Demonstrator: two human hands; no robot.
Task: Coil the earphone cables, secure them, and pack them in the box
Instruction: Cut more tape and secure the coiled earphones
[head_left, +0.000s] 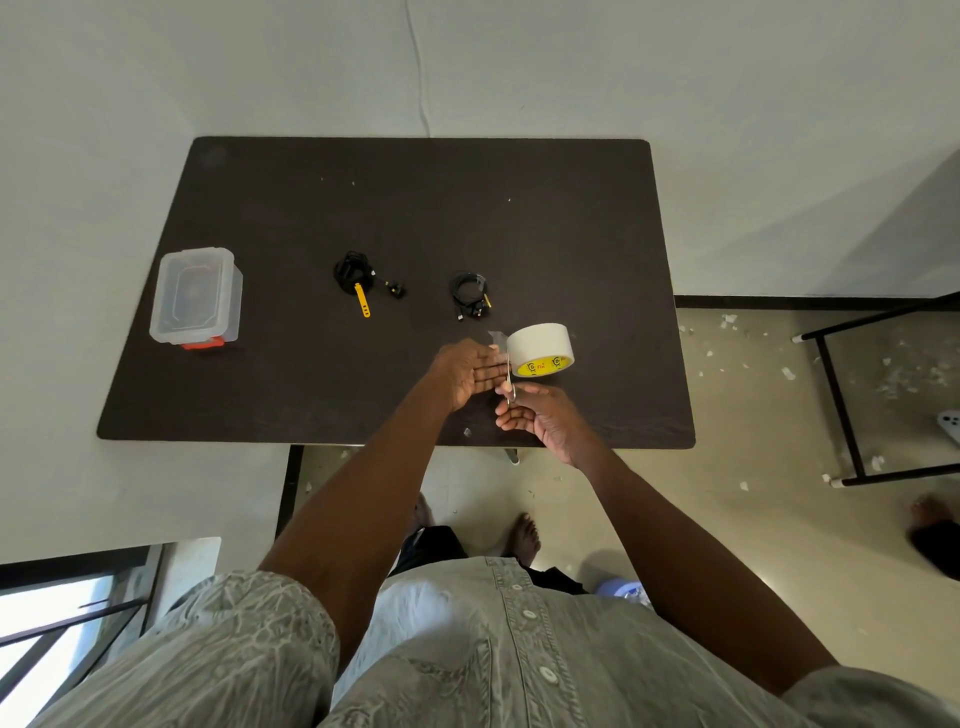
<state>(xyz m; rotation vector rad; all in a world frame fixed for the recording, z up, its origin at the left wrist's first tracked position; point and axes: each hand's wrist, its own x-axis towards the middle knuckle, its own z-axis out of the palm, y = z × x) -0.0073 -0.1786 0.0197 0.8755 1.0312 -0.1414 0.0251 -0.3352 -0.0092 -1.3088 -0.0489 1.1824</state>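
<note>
Black coiled earphone cables (470, 295) wait on our dark bench (571, 234) while our flat-fingered left hand (465, 370) steadies the white tape roll (540, 349) and our right hand (540, 422) pinches small metal scissors (510, 383) to cut a strip.

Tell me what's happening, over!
Left hand flat against tape roll. Right hand pinching small scissors. Two cable bundles coiled, box closed. Nothing blocking.

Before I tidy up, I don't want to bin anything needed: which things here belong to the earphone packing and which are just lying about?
For the job:
left coil with yellow strap
right coil
tape roll
small scissors
lidded clear box
table

Lying about:
white scraps on floor
black metal frame
</note>
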